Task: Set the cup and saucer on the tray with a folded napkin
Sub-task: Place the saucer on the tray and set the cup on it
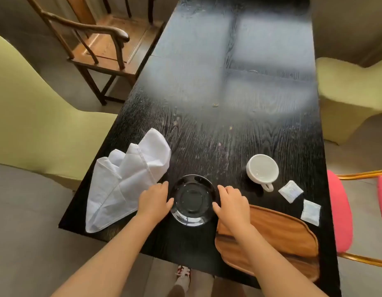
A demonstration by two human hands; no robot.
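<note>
1. Now I see my left hand point(154, 200) and right hand point(232, 202) set on either side of the black saucer point(192, 202), fingers bent at its rim; each touches the edge, but I cannot tell whether they truly grip it.
2. Between the two hands the saucer sits on the dark tabletop point(207, 136), not on the tray.
3. Just to the outer side of my left hand lies the white napkin point(125, 185), loosely bunched and unfolded, one corner reaching the near tabletop edge.
4. Under my right wrist and forearm lies the wooden tray point(282, 236), its near-left corner just beside the saucer; whether they touch I cannot tell.
5. Beyond my right hand and off to its outer side stands the white cup point(262, 169), upright on the tabletop, handle pointing toward me, well apart from the saucer.
6. Further out from the right hand, two small white packets point(290, 191) lie near the cup and the tray's far edge.
</note>
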